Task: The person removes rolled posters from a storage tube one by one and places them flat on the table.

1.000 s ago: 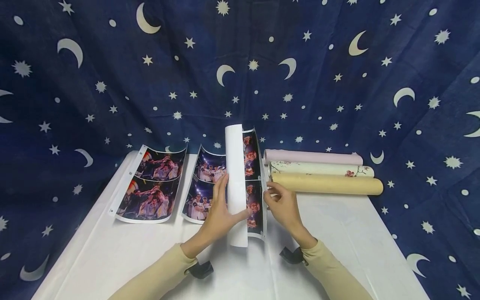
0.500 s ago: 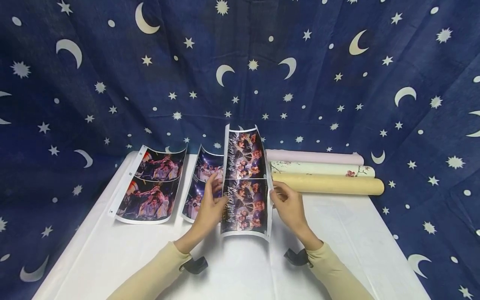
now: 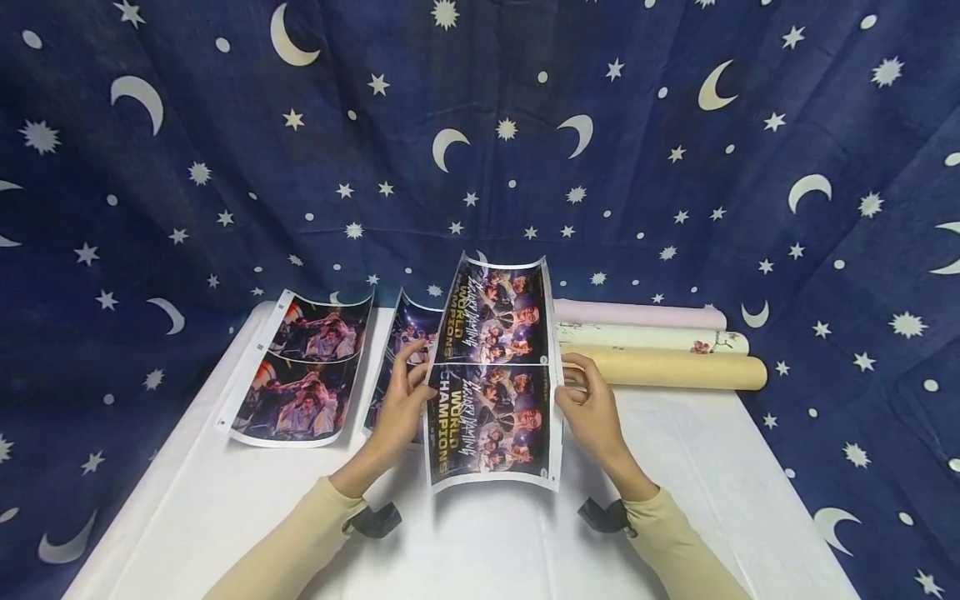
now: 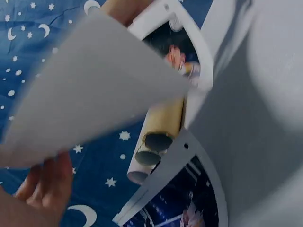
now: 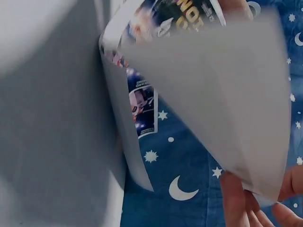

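Note:
A curved poster [image 3: 491,375] with a group of people and the words "World Champions", printed twice, is held up over the table. My left hand [image 3: 397,404] pinches its left edge between thumb and fingers; my right hand [image 3: 592,408] pinches the right edge. In the left wrist view the left hand [image 4: 47,189] grips the edge below the poster's white back [image 4: 99,85]. The right wrist view shows the right hand's fingers [image 5: 234,198] on a corner of that white back [image 5: 227,94]. A second poster [image 3: 401,342] lies partly hidden behind the left hand.
Another poster [image 3: 307,375] lies at the left of the white table [image 3: 675,467], its edges curling up. Three rolls, pink [image 3: 637,313], floral [image 3: 652,337] and yellow [image 3: 675,367], lie side by side at the back right. A blue moon-and-star cloth [image 3: 480,100] hangs behind.
The poster was partly rolled, its white back showing in the left hand; it has been spread wider, baring the printed words. The hands have moved apart, the right hand to the right.

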`<control>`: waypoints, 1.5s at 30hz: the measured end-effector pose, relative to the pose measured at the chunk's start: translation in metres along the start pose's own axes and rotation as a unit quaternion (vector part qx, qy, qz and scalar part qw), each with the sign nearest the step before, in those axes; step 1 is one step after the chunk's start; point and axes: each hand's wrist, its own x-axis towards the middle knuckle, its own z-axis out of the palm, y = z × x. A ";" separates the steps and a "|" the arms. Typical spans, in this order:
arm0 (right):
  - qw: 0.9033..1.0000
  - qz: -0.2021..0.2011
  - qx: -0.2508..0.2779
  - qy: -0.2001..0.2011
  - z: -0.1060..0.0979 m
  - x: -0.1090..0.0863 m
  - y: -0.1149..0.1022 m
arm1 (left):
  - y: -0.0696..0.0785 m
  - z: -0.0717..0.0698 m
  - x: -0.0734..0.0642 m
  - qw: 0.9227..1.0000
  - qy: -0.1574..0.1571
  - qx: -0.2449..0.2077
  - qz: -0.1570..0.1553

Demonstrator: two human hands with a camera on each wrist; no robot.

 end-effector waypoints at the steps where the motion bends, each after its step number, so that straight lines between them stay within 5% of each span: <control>1: 1.000 0.002 0.005 -0.011 -0.001 0.000 0.000 | 0.000 -0.002 0.000 1.000 -0.005 -0.005 -0.004; 8: 0.998 0.010 0.037 -0.058 -0.007 0.001 0.000 | 0.000 -0.010 0.002 0.998 -0.034 -0.055 -0.026; 18: 0.997 -0.031 0.009 -0.075 -0.012 -0.001 0.004 | -0.001 -0.024 0.001 0.994 -0.104 0.018 0.007; 26: 0.991 0.005 0.055 -0.122 -0.015 -0.002 0.005 | -0.001 -0.025 0.000 0.993 -0.120 -0.020 -0.004; 35: 0.957 0.012 0.224 -0.186 -0.020 -0.004 0.009 | 0.001 -0.028 -0.004 0.993 -0.114 -0.040 -0.009; 45: 0.938 0.009 0.276 -0.211 -0.020 -0.005 0.012 | 0.000 -0.029 -0.007 0.988 -0.125 -0.091 -0.019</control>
